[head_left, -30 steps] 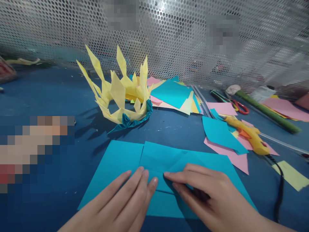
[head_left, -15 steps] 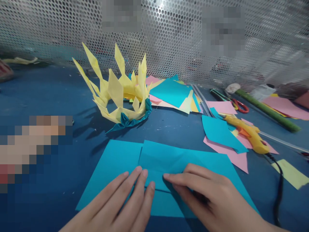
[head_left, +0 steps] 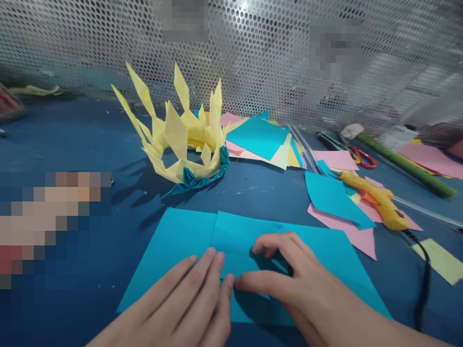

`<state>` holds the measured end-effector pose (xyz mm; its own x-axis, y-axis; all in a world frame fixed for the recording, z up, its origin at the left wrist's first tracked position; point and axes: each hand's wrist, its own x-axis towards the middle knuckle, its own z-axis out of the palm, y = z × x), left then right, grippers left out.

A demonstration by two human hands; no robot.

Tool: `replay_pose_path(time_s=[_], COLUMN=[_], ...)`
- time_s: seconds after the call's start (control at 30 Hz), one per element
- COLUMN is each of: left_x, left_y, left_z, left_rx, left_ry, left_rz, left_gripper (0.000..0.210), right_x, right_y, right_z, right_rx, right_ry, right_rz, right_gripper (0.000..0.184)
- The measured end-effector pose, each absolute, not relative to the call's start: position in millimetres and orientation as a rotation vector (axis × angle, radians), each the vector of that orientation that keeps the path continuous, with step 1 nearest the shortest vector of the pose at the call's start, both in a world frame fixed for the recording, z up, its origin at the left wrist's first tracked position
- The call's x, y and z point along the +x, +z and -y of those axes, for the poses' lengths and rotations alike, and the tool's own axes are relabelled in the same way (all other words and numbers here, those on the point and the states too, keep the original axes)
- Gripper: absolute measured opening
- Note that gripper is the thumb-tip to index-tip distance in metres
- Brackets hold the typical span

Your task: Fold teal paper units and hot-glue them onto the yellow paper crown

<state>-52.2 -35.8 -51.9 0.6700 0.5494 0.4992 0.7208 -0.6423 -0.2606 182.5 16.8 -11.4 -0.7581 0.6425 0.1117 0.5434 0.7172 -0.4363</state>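
The counter (head_left: 260, 188) is dark blue with small pale marks, and at its far side stands a perforated metal screen (head_left: 253, 62). Behind this screen the room is only vaguely seen. At the near middle of the counter lies the turquoise paper (head_left: 162, 255), in more than one layer. The left hand (head_left: 177, 299) rests on it, its grip flat, the fingers close together; the right hand (head_left: 307, 284) has its grip spread, thumb and forefinger apart. Farther away stands a yellow crown (head_left: 176, 132). The hands cover part of the near paper edge. On the left, a shape (head_left: 47, 212) is hidden under large pixels; the reddish object (head_left: 9, 106) at far left is cut off, and I cannot tell what it is.
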Motion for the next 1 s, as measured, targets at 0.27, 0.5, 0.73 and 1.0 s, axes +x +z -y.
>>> replay_pose_path(time_s=[0.27, 0.5, 0.73, 1.0], left_x=[-49.0, -48.8, -49.9, -45.5], left_y=[-49.8, -48.8, -44.6, -37.6], left_z=[34.7, 34.1, 31.2, 25.3], left_rx=[-2.429, -2.415, -2.453, -2.508], left_ry=[-0.565, -0.541, -0.441, -0.500], left_rz=[1.010, 0.986, 0.945, 1.015], left_gripper=[0.032, 0.033, 0.034, 0.033], right_x=[190.1, 190.9, 191.5, 193.2], right_y=[-10.4, -8.1, -4.9, -11.6], right_z=[-14.3, -19.4, -30.0, -32.9], right_rx=[-0.987, -0.929, -0.757, -0.720], right_ry=[0.605, 0.705, 0.758, 0.589], right_rz=[2.635, 2.417, 2.380, 2.526], right_gripper=[0.057, 0.030, 0.036, 0.034])
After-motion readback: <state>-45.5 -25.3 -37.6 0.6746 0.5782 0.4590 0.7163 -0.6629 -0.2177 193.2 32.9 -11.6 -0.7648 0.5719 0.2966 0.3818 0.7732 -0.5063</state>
